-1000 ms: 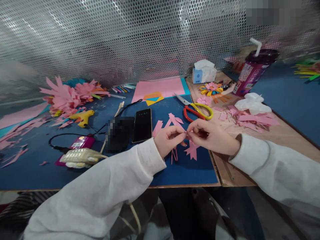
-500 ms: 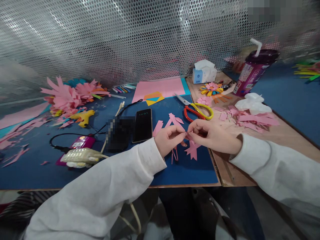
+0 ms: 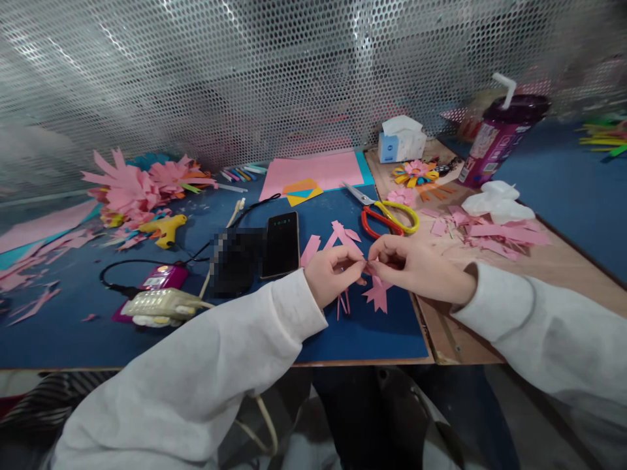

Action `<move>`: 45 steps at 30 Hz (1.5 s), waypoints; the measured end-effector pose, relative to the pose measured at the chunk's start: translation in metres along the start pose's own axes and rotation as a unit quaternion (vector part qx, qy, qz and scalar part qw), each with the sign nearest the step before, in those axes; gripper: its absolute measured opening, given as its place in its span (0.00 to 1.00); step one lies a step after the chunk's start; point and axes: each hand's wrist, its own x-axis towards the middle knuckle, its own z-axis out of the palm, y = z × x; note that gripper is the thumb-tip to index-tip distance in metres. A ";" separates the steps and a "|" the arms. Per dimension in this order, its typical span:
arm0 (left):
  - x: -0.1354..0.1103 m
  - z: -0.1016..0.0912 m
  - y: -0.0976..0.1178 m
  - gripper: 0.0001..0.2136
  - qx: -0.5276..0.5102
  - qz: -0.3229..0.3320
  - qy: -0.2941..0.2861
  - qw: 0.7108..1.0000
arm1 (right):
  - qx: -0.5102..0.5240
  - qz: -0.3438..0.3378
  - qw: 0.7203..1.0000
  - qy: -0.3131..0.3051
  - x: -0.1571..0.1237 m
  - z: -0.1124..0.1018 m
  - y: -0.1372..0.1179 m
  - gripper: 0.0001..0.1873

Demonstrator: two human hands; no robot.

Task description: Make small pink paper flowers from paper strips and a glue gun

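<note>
My left hand and my right hand meet fingertip to fingertip above the blue table mat. Both pinch a small pink paper strip, mostly hidden behind the fingers. Below and between them lies a notched pink paper piece. Thin pink paper strips show under my left hand. More cut pink paper lies just beyond the fingers. Scissors with one red and one yellow handle rest past my right hand, blades pointing away to the left.
A phone, a power strip with cables and a yellow glue gun lie to the left. Pink paper flowers stand behind them. A tissue box, paper scraps and a tall purple cup are at right.
Both hands keep the same fingertip pinch, almost still. The whole view has shifted very slightly; nothing on the table has visibly moved.
</note>
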 end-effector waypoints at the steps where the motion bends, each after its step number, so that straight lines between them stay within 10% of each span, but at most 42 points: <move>1: 0.000 0.000 0.000 0.02 0.003 0.001 0.002 1.000 | -0.005 0.003 1.000 0.002 0.000 0.000 -0.001 0.06; 13: -0.002 0.000 0.005 0.04 0.021 -0.027 0.024 0.999 | -0.153 -0.048 0.982 0.096 -0.005 0.011 0.000 0.02; 23: 0.000 -0.002 0.004 0.04 0.003 -0.025 0.025 0.999 | -0.376 -0.197 0.893 0.151 -0.010 0.013 0.006 0.07; 45: 0.001 -0.001 0.003 0.07 -0.123 -0.073 0.051 0.988 | -0.526 -0.329 0.777 0.105 -0.015 0.009 0.006 0.09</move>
